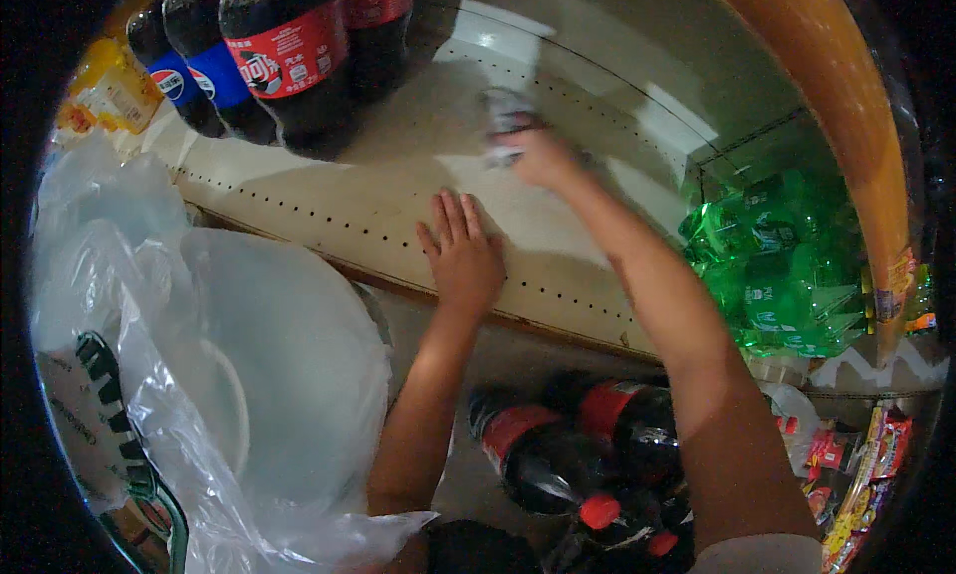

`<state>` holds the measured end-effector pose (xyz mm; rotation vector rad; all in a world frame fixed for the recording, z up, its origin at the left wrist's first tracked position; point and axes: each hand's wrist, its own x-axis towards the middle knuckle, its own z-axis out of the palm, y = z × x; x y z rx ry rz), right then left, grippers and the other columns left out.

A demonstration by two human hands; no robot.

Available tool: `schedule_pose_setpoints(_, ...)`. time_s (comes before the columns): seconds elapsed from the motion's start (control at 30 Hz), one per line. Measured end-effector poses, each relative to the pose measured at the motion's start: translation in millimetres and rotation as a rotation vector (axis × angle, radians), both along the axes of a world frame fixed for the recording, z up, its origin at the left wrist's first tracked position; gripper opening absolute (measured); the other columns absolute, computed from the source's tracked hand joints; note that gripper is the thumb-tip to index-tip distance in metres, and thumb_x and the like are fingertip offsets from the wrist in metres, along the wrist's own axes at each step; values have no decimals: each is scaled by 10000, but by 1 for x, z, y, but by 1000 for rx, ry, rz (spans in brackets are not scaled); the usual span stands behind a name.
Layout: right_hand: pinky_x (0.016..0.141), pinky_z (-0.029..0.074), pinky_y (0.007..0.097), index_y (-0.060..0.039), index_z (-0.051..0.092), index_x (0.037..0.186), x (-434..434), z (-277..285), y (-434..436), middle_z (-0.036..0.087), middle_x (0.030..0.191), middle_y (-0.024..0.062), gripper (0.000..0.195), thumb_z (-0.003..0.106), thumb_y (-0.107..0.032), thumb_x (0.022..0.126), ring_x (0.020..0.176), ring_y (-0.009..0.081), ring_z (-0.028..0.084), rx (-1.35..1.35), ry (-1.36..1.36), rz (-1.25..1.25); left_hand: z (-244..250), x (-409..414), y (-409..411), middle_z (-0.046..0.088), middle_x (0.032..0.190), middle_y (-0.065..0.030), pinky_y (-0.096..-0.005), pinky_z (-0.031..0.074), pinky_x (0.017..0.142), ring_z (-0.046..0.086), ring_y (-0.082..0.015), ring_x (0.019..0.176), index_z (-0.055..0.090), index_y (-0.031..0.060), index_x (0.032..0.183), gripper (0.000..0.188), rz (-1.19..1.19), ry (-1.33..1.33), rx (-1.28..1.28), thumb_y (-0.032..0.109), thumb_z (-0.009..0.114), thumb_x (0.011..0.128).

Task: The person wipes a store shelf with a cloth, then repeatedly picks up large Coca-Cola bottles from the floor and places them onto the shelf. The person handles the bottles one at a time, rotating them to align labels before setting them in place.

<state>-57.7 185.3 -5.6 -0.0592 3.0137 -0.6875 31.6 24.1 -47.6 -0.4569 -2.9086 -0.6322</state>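
Observation:
My left hand [464, 257] lies flat, fingers apart, on the front part of a cream metal shelf [388, 200] with rows of small holes. Farther back, my right hand [539, 154] grips a crumpled grey-and-white cloth [508, 122] against the shelf surface; both are blurred. Large cola bottles with red labels [287, 59] and bottles with blue labels [213, 81] stand at the shelf's left. Green plastic soda bottles [777, 275] are grouped at the right, beyond my right forearm.
Below the shelf edge, several red-capped cola bottles [553, 454] are on the floor. A large translucent plastic container [291, 335] and clear plastic film [164, 425] fill the left. Yellow drink bottles [119, 88] are at the upper left. Colourful snack packets [870, 492] lie at the lower right.

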Motion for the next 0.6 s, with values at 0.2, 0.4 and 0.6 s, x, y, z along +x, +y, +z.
schedule_pose_setpoints(0.2,868,367,344,-106,422,1177,30,-21,205,459,1161,155,478,468,-310,746,1030,289,468,427,-62,-545,5,2,12,189,1336,-176,-494,116,980,135,-283,1255,281,-8,1253,605,1,22,49,310,475,777)
schedule_pose_setpoints(0.4,874,350,361,-45,488,1097,-45,-10,124,485,1131,159,447,441,-321,748,1033,287,465,147,-70,-377,-1,3,-2,160,1337,-202,-535,112,965,133,-332,1248,246,-24,1258,585,16,7,35,292,432,802)
schedule_pose_setpoints(0.6,872,363,380,-105,484,1122,-139,-59,73,514,1102,138,391,402,-304,796,1023,294,475,-1010,-97,-116,11,5,31,161,1337,-205,-537,115,963,141,-335,1246,243,-26,1259,569,-95,50,70,269,410,803)
